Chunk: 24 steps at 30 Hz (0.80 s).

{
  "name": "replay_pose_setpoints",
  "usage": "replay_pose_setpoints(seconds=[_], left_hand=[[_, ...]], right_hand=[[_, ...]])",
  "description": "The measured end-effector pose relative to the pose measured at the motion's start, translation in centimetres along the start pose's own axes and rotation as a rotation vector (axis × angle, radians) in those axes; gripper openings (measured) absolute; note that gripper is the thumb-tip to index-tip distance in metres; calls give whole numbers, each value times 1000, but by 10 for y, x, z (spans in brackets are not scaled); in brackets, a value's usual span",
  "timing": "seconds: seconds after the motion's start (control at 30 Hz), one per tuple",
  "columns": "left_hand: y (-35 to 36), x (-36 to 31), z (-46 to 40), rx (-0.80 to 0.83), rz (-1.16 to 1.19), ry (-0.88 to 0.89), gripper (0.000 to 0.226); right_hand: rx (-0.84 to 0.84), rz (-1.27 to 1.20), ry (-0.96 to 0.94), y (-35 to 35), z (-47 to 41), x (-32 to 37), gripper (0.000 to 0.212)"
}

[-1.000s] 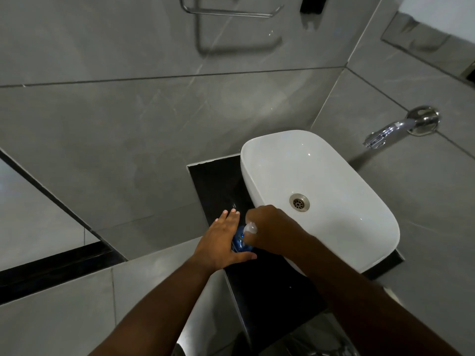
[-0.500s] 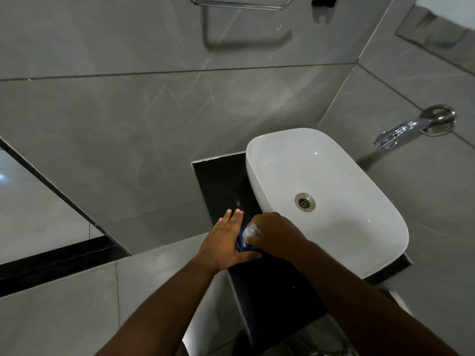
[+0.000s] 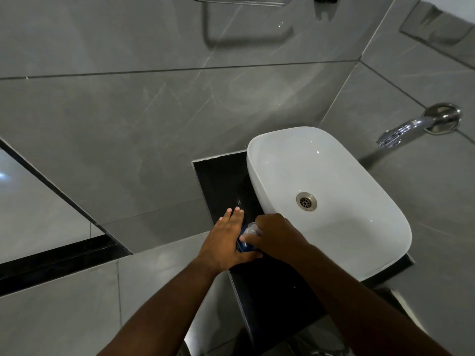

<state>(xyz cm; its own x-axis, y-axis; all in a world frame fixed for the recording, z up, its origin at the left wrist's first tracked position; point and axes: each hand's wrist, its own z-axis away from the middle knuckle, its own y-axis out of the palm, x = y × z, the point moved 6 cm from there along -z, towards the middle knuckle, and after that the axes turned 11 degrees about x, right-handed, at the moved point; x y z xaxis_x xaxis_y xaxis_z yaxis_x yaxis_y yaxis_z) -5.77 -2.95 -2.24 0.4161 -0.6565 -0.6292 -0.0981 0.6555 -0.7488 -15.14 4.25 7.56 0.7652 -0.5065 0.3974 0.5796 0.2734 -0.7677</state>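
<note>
Bottle: the small blue plastic bottle (image 3: 244, 246) with a clear top (image 3: 253, 228) stands on the glossy black stone counter (image 3: 223, 181). It is at about 8 o'clock of the white oval ceramic basin (image 3: 257, 176), just beside its rim.
Left hand: the left hand (image 3: 226, 242) lies with straight fingers flat against the bottle's 9 o'clock side, thumb laid along its near side; it braces, not clenched.
Right hand: the right hand (image 3: 275, 237) is curled down over the clear top, grasping it; whether it twists or presses, I cannot tell.
Change: over the last second only the view drifted; both hands have kept their places on the bottle.
Meaning: the top is probably still being worked, with nothing dispensed yet.
Tap: the chrome wall tap (image 3: 401, 129) sits at 2 o'clock of the basin, untouched.
</note>
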Motion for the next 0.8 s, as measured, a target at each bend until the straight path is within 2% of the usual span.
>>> replay_pose_setpoints(seconds=[0.13,0.23,0.33,0.4,0.53,0.63,0.8], left_hand=[[-1,-1,1,-9,-26,25,119],[0,-1,0,-7,-38,29,119],[-1,-2,1,-17,-51,28,120],[-3,-4,1,-35,-69,40,120],[-6,-8,3,-40,-71,58,121],[-7,-8,3,-27,-78,57,121],[-7,-8,4,-26,-88,55,117]], right_hand=[[26,-62,-78,2,4,1,47],[81,-7,-11,5,1,-1,52],[-11,49,25,1,-2,0,44],[-58,3,-9,-1,-1,1,41],[-16,-24,-73,2,-2,5,41],[47,22,28,8,-8,-1,47],[-38,-23,7,3,-3,-5,41]])
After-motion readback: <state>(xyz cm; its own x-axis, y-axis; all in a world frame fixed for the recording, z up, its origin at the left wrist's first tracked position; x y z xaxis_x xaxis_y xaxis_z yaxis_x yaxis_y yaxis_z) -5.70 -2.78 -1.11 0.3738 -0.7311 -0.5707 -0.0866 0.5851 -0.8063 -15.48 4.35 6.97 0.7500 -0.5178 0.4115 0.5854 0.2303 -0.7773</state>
